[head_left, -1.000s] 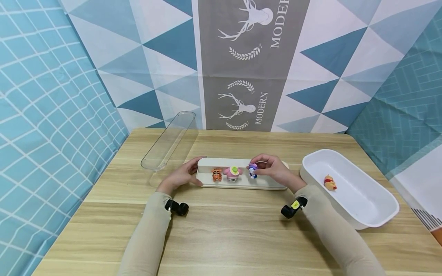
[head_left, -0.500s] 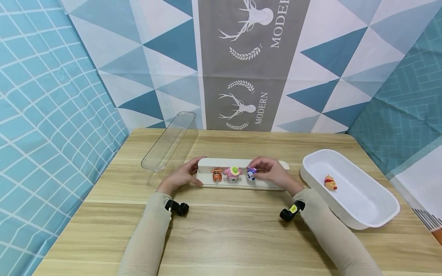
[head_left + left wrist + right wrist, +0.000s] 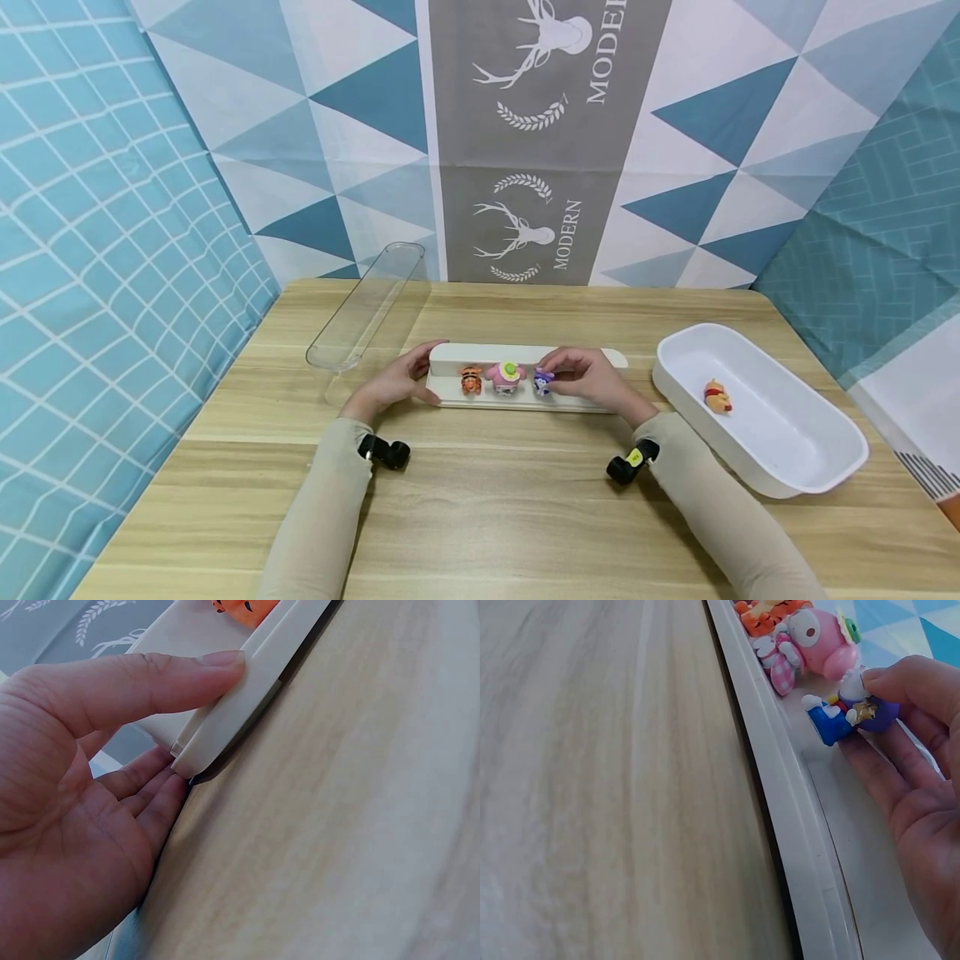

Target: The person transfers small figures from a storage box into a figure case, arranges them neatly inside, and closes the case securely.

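The right hand (image 3: 588, 379) pinches the purple-hatted figurine (image 3: 542, 383) between thumb and fingers, near the front edge of the white stand (image 3: 480, 353), beside the pink figurine (image 3: 506, 379). The left hand (image 3: 396, 380), thumb and fingers closed, grips the stand's left end. A white tub (image 3: 802, 425) sits by the desk's (image 3: 480, 525) right edge.

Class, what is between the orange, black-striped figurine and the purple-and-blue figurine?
A pink figurine with a green piece on top is between them; the head view shows this.
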Available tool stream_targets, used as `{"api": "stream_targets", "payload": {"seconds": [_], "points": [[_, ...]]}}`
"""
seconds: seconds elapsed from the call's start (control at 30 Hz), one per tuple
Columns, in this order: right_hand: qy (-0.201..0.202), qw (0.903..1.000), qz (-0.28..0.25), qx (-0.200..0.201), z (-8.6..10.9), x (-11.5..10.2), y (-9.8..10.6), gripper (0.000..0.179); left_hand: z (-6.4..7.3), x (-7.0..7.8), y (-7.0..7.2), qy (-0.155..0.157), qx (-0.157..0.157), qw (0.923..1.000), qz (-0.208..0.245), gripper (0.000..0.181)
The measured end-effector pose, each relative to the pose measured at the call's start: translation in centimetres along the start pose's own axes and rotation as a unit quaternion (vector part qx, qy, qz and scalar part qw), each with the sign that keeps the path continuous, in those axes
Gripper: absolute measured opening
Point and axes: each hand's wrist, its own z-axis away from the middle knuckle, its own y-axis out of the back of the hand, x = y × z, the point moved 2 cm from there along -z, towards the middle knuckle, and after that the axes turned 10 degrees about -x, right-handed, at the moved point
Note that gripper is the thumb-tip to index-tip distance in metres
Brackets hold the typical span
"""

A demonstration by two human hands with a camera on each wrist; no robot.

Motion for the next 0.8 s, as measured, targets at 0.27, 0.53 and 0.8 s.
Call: {"api": "stream_targets", "payload": {"seconds": [0.27, 0.53, 0.8], "points": [[0.016, 0.9996, 0.025, 0.003, 0.04, 0.38, -0.29, 0.02, 0.06, -0.12, 0.08, -0.007, -0.004, 1.0, -0.003, 0.102], [0.026, 0.9987, 0.043, -0.006, 0.03, 0.34, -0.67, 0.017, 0.0, -0.22, 0.15, -0.008, -0.005, 1.0, -0.002, 0.102], [0.033, 0.9978, 0.058, 0.001, 0.05, -0.07, -0.98, 0.018, 0.08, -0.04, 0.07, -0.005, -0.005, 1.0, -0.003, 0.102]]}}
